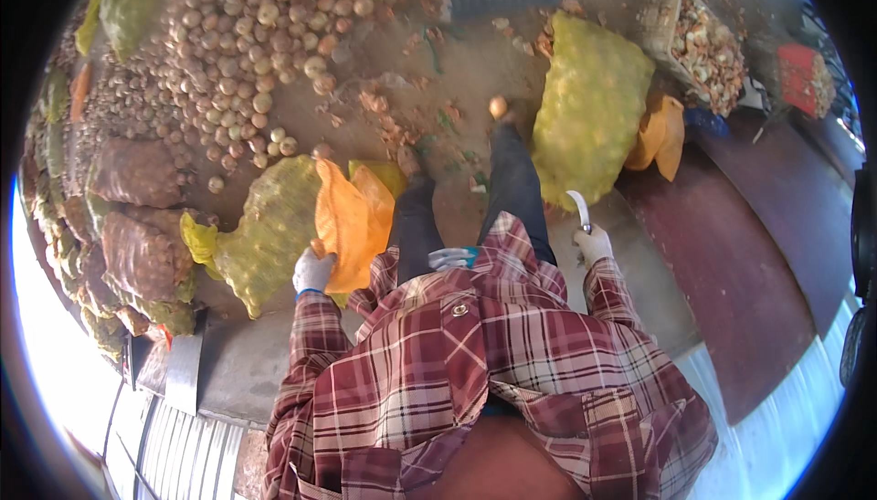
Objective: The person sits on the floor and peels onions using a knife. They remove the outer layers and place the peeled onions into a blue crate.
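Note:
My left hand (314, 270), in a white work glove, grips the edge of an orange mesh sack (348, 216) that hangs limp in front of my left leg. Beside it lies a filled yellow-green mesh sack (274, 219), partly covered by the orange one. In my gloved right hand (595, 246) is a knife with a short curved blade (579, 207), its tip pointing up and away from me. A large yellow-green mesh sack of onions (590, 103) stands just beyond the knife. One onion (498, 107) lies by my right foot.
A wide heap of onions (240, 41) spreads across the far left floor. Brown filled sacks (140, 250) are stacked at left. A white crate (661, 20) of onion scraps and a red container (797, 79) stand far right. Dark red boards (726, 281) lie at right.

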### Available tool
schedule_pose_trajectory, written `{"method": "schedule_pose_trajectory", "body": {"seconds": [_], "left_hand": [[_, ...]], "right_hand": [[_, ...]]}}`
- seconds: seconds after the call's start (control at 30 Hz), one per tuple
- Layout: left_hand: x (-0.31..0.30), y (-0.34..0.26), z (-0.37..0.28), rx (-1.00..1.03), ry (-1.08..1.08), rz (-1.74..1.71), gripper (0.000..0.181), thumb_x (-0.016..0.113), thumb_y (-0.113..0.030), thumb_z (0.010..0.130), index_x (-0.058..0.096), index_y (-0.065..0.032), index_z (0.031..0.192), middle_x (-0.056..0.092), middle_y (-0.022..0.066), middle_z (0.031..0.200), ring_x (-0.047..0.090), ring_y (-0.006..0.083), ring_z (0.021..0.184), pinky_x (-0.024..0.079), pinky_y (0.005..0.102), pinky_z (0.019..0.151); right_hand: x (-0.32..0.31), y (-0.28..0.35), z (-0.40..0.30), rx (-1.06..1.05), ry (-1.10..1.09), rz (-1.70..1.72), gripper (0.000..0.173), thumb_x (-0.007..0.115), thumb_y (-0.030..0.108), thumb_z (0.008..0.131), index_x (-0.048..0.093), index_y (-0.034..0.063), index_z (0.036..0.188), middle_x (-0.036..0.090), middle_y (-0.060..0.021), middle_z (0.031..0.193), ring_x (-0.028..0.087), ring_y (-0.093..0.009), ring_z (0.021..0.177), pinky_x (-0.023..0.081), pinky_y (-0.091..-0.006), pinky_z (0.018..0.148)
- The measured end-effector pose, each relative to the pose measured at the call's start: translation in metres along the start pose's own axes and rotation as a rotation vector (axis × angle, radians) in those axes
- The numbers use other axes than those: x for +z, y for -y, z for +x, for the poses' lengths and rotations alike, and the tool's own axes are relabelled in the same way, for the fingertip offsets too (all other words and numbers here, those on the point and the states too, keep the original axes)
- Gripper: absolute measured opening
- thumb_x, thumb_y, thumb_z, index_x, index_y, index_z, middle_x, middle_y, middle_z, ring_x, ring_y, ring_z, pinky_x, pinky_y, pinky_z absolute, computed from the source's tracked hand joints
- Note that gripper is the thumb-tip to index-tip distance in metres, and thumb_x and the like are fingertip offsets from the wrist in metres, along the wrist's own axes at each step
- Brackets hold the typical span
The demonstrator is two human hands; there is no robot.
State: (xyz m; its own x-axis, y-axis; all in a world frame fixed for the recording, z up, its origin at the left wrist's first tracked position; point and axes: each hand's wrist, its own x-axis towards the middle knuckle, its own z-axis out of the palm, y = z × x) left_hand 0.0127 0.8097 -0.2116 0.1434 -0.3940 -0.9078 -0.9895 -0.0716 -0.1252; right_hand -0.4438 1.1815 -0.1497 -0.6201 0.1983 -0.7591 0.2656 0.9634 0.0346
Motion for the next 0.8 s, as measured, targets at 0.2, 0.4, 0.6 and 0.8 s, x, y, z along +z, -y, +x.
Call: {"method": "schedule_pose_trajectory", "body": {"seconds": [0.2,0.4,0.6,0.8], "left_hand": [[0.035,0.115,0.039,-0.087,0.095,0.043,0.050,0.067,-0.040,0.073,0.063,-0.0021,0.107,0.066,0.0221,0.104,0.064,0.0350,0.100,0.049,0.0425,0.086],[0.077,0.160,0.007,-0.254,0.254,0.109,0.050,0.067,-0.039,0.073,0.065,-0.0025,0.107,0.068,0.0207,0.102,0.064,0.0349,0.100,0.048,0.0417,0.087],[0.085,0.161,-0.032,-0.229,0.235,-0.072,0.044,0.068,-0.036,0.072,0.067,-0.0035,0.103,0.069,0.0193,0.098,0.066,0.0311,0.096,0.049,0.0389,0.084],[0.142,0.208,-0.078,-0.188,0.130,-0.002,0.043,0.068,-0.036,0.072,0.068,-0.0050,0.101,0.071,0.0139,0.090,0.068,0.0261,0.086,0.050,0.0373,0.078]], "right_hand": [[0.011,0.004,-0.062,0.136,-0.110,0.048,0.024,0.064,0.020,0.074,0.060,0.0026,0.091,0.054,-0.0047,0.062,0.050,-0.015,0.045,0.039,-0.0318,0.039],[0.025,0.029,-0.059,0.135,-0.079,-0.107,0.022,0.061,0.021,0.076,0.060,0.0058,0.092,0.052,-0.0031,0.061,0.048,-0.015,0.043,0.036,-0.0321,0.038],[0.051,0.041,-0.021,0.119,0.098,-0.173,0.022,0.060,0.018,0.075,0.059,0.0056,0.094,0.057,-0.0057,0.065,0.049,-0.015,0.042,0.035,-0.0327,0.037],[0.050,0.027,0.037,0.089,0.229,-0.080,0.017,0.061,0.016,0.077,0.059,0.0037,0.089,0.057,-0.0056,0.064,0.046,-0.014,0.038,0.034,-0.0316,0.035]]}}
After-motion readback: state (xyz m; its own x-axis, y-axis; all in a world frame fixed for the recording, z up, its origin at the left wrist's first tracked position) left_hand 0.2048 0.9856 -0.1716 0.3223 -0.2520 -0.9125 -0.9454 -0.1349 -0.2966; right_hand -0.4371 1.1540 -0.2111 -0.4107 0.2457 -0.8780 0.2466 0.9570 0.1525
